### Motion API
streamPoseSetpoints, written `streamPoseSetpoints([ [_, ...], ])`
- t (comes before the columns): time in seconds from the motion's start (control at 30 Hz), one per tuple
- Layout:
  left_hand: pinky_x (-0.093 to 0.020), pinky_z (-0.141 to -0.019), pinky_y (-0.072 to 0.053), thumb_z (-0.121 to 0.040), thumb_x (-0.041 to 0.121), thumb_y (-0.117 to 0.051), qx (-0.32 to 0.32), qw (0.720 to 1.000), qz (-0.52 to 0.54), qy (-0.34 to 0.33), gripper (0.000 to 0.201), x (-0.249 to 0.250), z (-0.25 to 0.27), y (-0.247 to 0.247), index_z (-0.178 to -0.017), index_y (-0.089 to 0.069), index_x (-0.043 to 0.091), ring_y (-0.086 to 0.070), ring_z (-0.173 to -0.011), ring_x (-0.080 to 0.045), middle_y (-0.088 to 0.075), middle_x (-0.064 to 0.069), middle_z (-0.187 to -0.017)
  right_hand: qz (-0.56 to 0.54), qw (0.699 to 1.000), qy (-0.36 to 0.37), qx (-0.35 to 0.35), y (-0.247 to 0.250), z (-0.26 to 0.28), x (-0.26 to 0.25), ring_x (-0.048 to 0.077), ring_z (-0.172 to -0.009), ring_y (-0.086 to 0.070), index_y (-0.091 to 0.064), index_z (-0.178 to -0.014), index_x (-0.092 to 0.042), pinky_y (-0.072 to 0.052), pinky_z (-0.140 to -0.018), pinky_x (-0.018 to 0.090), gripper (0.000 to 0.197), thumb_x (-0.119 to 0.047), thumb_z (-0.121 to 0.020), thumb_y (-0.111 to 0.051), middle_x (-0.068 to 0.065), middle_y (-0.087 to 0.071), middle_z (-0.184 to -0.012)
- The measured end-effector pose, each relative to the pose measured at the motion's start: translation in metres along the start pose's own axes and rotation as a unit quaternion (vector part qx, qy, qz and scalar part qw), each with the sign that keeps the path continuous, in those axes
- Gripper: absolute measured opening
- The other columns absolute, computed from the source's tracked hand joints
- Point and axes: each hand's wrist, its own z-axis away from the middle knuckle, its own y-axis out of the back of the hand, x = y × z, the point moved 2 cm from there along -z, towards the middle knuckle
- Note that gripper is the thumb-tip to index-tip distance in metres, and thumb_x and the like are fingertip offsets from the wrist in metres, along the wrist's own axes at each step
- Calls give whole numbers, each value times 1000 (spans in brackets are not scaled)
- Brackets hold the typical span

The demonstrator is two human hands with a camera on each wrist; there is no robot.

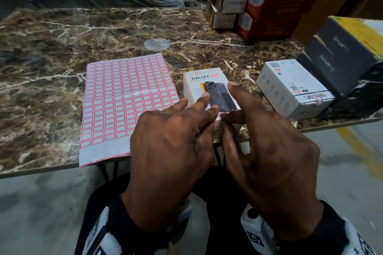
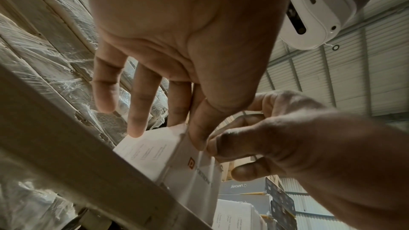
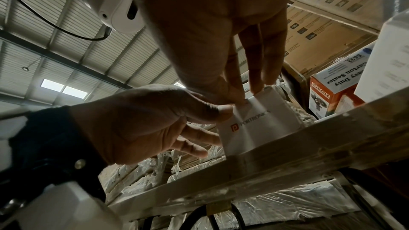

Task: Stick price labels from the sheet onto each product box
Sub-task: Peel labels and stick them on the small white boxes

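Note:
A white "HALLEY 20K" product box lies on the marble table, right of the pink-bordered label sheet. Both hands meet at the box's near top edge. My left hand lies over the box with straight fingers, and its thumb presses the near face. My right hand pinches a small pink-edged price label against that edge between thumb and index finger; the label is mostly hidden. From below, the right wrist view shows the box's near face with both thumbs at its top.
A second white box with a label on its near end sits to the right. Dark boxes are stacked against it. Red and white cartons stand at the back right. The table's front edge runs just before the hands.

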Motion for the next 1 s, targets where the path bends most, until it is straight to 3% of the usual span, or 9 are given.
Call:
streamPoseSetpoints([
  [0.1, -31, -103, -55, -89, 34, -69, -3, 1000, -3, -8, 30, -1, 0, -1, -117, -79, 32, -71, -117, -21, -73, 8, -128, 5, 1000, -4, -1, 1, -1, -2, 27, -93, -72, -56, -153, -14, -46, -76, 35, 51, -25, -104, -63, 1, -77, -110],
  [0.2, -38, -97, -60, -88, 34, -70, -5, 1000, 2, 0, 30, 0, 1, 0, -116, -80, 32, -70, -119, -22, -73, 8, -127, 8, 1000, 9, -5, 2, 0, 1, 26, -94, -72, -53, -155, -16, -52, -74, 39, 52, -26, -105, -63, 0, -77, -109],
  [0.37, -40, -96, -60, -89, 34, -71, 1, 1000, 6, 4, 28, 0, 1, 0, -115, -81, 32, -71, -119, -21, -73, 9, -126, 8, 999, 34, -15, 3, 0, 9, 25, -96, -72, -51, -157, -17, -56, -71, 46, 51, -26, -108, -60, -1, -78, -109],
  [0.53, -37, -97, -60, -90, 36, -71, -1, 1000, 1, -5, 27, 0, 2, 1, -115, -80, 33, -71, -118, -20, -73, 10, -128, -29, 998, 37, -31, 2, 2, 13, 26, -104, -72, -58, -151, -14, -56, -86, 41, 53, -30, -101, -68, 0, -77, -117],
  [0.63, -40, -97, -60, -89, 37, -71, -9, 1000, -1, -3, 29, 0, 1, 3, -116, -80, 33, -71, -118, -21, -72, 11, -129, -101, 994, 30, -17, 5, 4, 15, 25, -108, -72, -68, -138, -11, -58, -92, 40, 44, -21, -96, -75, 3, -75, -123],
  [0.73, -31, -104, -55, -86, 36, -71, -18, 1000, 0, 5, 33, -1, 2, 4, -119, -79, 35, -69, -121, -17, -70, 14, -130, -152, 988, 20, 4, 9, 4, 27, 24, -114, -72, -76, -124, -8, -59, -95, 42, 32, -5, -93, -69, 7, -74, -124],
  [0.87, -25, -109, -50, -85, 34, -71, -23, 1000, 9, 11, 35, -2, 1, 4, -119, -78, 35, -67, -123, -14, -70, 15, -130, -142, 989, 24, -19, 4, 0, 43, 27, -119, -69, -76, -126, -13, -59, -92, 48, 48, 3, -83, -61, 4, -73, -128],
  [1.0, -33, -105, -55, -86, 34, -72, -21, 1000, 14, 4, 33, -2, 1, 4, -118, -79, 35, -69, -121, -14, -71, 13, -129, -125, 990, 49, -53, -5, -1, 44, 31, -118, -67, -77, -127, -17, -58, -86, 51, 54, 0, -80, -54, 3, -70, -133],
])
